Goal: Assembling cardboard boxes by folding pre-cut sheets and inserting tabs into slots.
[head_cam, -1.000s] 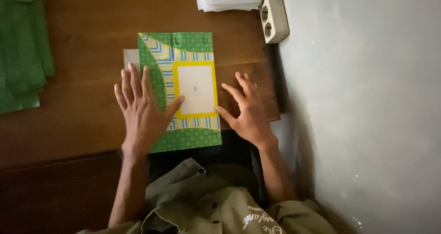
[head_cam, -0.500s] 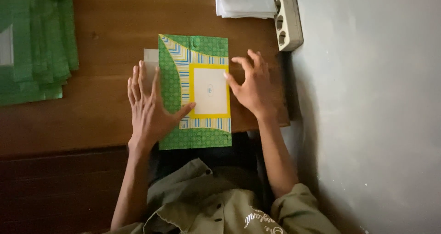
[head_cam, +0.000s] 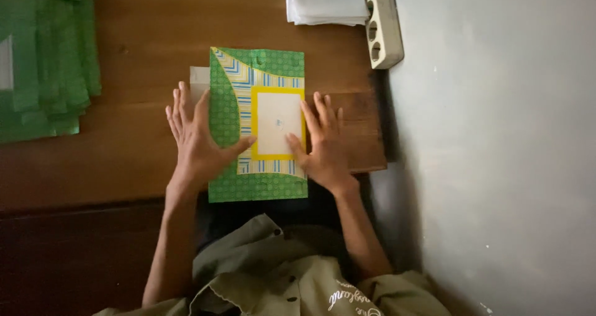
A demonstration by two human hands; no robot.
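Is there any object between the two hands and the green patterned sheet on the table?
No. Both hands lie flat right on the green patterned sheet: the left hand presses its left edge, the right hand its right edge. The green stack, white papers and power strip lie apart.

**Wooden table and what lies on it**

A brown wooden table (head_cam: pixel 143 61) carries everything. Under both flat hands lies a green patterned paper bag (head_cam: pixel 257 123) with a yellow-framed white panel; its near edge hangs over the table's front. A white sheet (head_cam: pixel 198 80) peeks out just beyond the left hand's (head_cam: pixel 198 139) fingertips. Well off to that hand's left sits a stack of green bags (head_cam: pixel 43 61). Beyond the right hand (head_cam: pixel 320 142) lie white papers (head_cam: pixel 326 2) and a pale power strip (head_cam: pixel 382 24).
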